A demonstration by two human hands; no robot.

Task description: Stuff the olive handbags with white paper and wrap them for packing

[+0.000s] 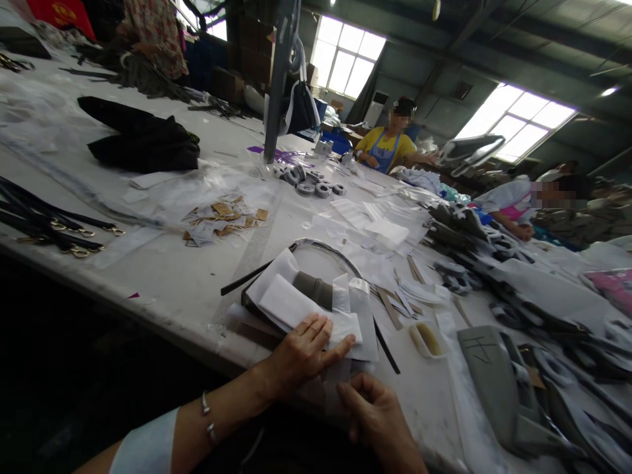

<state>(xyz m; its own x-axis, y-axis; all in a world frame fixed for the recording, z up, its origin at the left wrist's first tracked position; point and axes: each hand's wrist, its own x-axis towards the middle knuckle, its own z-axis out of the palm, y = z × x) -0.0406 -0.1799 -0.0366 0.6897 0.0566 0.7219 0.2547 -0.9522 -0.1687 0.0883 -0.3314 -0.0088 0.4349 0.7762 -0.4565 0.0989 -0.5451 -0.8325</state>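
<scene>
Left fingers (pixel 323 332) rest on a flat, white, folded sheet (pixel 289 301)

on the pale surface (pixel 168 283), folded white paper (pixel 284 296) on a bag (pixel 312 288) is pressed by the left hand grip (pixel 302 347). the right hand grip (pixel 376 407) is held close by. round rolls (pixel 322 189) are seen farther back.

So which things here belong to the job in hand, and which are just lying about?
Apparently in use:
white sheet under the left hand
dark grey piece beneath it
clear strip by the right hand

Apparently lying about:
black straps
black fabric
brown tags
grey rings
</scene>
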